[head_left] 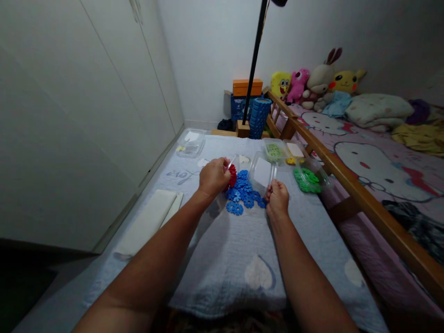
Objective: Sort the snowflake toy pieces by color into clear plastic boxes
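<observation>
My left hand (pixel 214 176) is closed on the rim of a clear plastic box with red notched discs (pixel 231 176) in or behind it; part of that box is hidden by the hand. My right hand (pixel 278 198) grips the lower right edge of another clear plastic box (pixel 255 167), which carries a white label (pixel 262 172) and is tilted. Between and below the two boxes, a loose pile of blue snowflake-shaped discs (pixel 243 187) lies on the cloth. Some blue pieces reach close to my right fingers.
Boxes with light green pieces (pixel 274 150), yellow pieces (pixel 290 161) and green discs (pixel 307 180) stand at the right. A labelled clear box (pixel 191 142) sits at the far left. Folded cream cloth (pixel 151 219) lies on the left. A wooden bed rail (pixel 312 138) borders the table's right side.
</observation>
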Action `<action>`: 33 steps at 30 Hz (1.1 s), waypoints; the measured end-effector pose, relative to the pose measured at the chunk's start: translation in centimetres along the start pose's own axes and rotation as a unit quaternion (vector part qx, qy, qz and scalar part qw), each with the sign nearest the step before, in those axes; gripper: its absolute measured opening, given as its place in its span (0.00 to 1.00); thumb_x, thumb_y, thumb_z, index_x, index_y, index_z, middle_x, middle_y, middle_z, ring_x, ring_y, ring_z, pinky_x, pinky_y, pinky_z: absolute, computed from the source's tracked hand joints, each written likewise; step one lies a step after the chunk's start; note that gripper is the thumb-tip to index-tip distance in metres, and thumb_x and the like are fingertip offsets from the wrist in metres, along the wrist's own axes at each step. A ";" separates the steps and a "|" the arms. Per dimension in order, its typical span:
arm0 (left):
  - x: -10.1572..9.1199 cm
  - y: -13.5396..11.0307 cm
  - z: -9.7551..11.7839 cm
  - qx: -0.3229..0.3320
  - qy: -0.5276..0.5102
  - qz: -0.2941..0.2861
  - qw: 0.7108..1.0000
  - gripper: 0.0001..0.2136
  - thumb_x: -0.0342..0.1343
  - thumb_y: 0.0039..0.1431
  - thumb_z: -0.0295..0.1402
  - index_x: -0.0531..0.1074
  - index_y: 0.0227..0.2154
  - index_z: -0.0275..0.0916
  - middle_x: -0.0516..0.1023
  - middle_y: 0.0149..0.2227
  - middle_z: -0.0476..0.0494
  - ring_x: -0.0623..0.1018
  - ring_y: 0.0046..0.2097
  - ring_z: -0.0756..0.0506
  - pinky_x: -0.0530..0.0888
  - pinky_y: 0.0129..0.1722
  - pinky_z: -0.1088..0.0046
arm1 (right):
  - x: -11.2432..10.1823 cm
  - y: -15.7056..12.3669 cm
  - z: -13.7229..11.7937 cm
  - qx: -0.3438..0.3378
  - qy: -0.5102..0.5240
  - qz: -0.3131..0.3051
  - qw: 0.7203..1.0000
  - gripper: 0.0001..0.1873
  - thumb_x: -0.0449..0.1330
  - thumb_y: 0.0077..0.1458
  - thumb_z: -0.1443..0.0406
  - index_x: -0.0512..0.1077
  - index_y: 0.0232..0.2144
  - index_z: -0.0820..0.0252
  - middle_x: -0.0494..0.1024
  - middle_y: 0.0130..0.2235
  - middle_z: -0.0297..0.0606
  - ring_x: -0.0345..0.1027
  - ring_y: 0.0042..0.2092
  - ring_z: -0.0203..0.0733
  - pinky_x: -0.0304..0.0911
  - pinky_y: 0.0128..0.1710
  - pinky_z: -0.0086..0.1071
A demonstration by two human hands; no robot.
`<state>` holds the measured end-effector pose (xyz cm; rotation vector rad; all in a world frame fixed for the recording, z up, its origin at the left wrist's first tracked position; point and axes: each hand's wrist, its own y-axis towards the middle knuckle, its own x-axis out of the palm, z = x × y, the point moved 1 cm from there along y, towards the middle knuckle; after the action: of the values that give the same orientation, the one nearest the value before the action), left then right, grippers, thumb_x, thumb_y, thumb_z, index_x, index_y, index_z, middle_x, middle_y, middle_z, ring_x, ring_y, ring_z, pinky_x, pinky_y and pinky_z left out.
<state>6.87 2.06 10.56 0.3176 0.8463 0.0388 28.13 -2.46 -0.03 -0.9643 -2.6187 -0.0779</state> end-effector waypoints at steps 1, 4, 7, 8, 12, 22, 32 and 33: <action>0.2 -0.1 0.4 0.013 0.013 -0.002 1.000 0.07 0.60 0.55 0.24 0.76 0.35 0.41 0.78 0.33 0.42 0.76 0.38 0.41 0.69 0.39 0.69 | 0.0 0.0 0.0 0.001 0.002 0.001 1.000 0.25 0.69 0.48 0.46 0.62 0.31 0.54 0.65 0.21 0.18 0.51 0.17 0.26 0.45 0.15 0.22; 1.0 -0.5 1.3 0.051 0.042 -0.023 0.998 0.06 0.59 0.58 0.25 0.76 0.37 0.41 0.78 0.36 0.40 0.77 0.40 0.41 0.70 0.41 0.68 | -0.1 0.1 -0.1 0.004 0.012 0.004 1.000 0.26 0.70 0.47 0.46 0.62 0.31 0.54 0.65 0.21 0.18 0.51 0.17 0.26 0.45 0.14 0.22; 2.0 -1.1 2.0 0.085 0.031 -0.040 0.995 0.07 0.57 0.60 0.24 0.76 0.37 0.41 0.77 0.39 0.39 0.77 0.42 0.40 0.70 0.44 0.67 | -0.2 0.2 -0.2 0.004 0.017 0.008 1.000 0.26 0.70 0.47 0.46 0.61 0.31 0.54 0.65 0.21 0.18 0.52 0.17 0.26 0.45 0.14 0.22; 2.3 -1.3 2.1 0.093 0.019 -0.042 0.995 0.07 0.57 0.60 0.23 0.76 0.37 0.41 0.77 0.39 0.39 0.77 0.42 0.40 0.70 0.45 0.67 | -0.2 0.2 -0.3 0.002 0.019 0.010 1.000 0.26 0.70 0.47 0.46 0.61 0.30 0.54 0.65 0.21 0.19 0.52 0.17 0.26 0.45 0.14 0.22; 3.4 -1.6 2.1 0.114 -0.014 -0.032 0.993 0.07 0.56 0.61 0.23 0.75 0.35 0.42 0.75 0.37 0.40 0.76 0.44 0.39 0.69 0.48 0.66 | -0.4 0.3 -0.6 -0.004 0.025 0.029 0.999 0.25 0.69 0.48 0.46 0.61 0.31 0.54 0.65 0.21 0.19 0.52 0.17 0.26 0.45 0.15 0.21; 1.3 -1.2 -1.0 0.131 0.064 0.066 0.987 0.11 0.53 0.62 0.24 0.76 0.43 0.41 0.77 0.43 0.37 0.76 0.48 0.37 0.69 0.52 0.60 | -0.7 0.6 -0.8 -0.009 0.037 0.020 0.999 0.26 0.70 0.47 0.46 0.61 0.30 0.54 0.65 0.21 0.19 0.51 0.17 0.25 0.45 0.15 0.21; -1.1 -4.0 -3.8 -0.092 -0.390 0.169 0.901 0.12 0.65 0.51 0.34 0.74 0.40 0.41 0.70 0.31 0.52 0.70 0.31 0.51 0.68 0.34 0.75 | 1.9 -2.5 -1.6 -0.010 0.027 -0.079 0.996 0.26 0.73 0.42 0.49 0.64 0.31 0.54 0.66 0.20 0.19 0.50 0.17 0.26 0.44 0.14 0.22; -1.1 -4.3 -4.0 -0.109 -0.425 0.167 0.883 0.13 0.66 0.50 0.35 0.74 0.39 0.40 0.70 0.31 0.52 0.70 0.31 0.51 0.68 0.34 0.76 | 2.2 -2.9 -1.6 -0.005 0.028 -0.091 0.995 0.26 0.73 0.43 0.49 0.64 0.32 0.54 0.66 0.20 0.19 0.51 0.17 0.26 0.44 0.14 0.22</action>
<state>2.75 -1.21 7.66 0.2294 -0.0980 0.2936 25.18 -3.61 2.39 -0.7147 -2.6497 -0.1607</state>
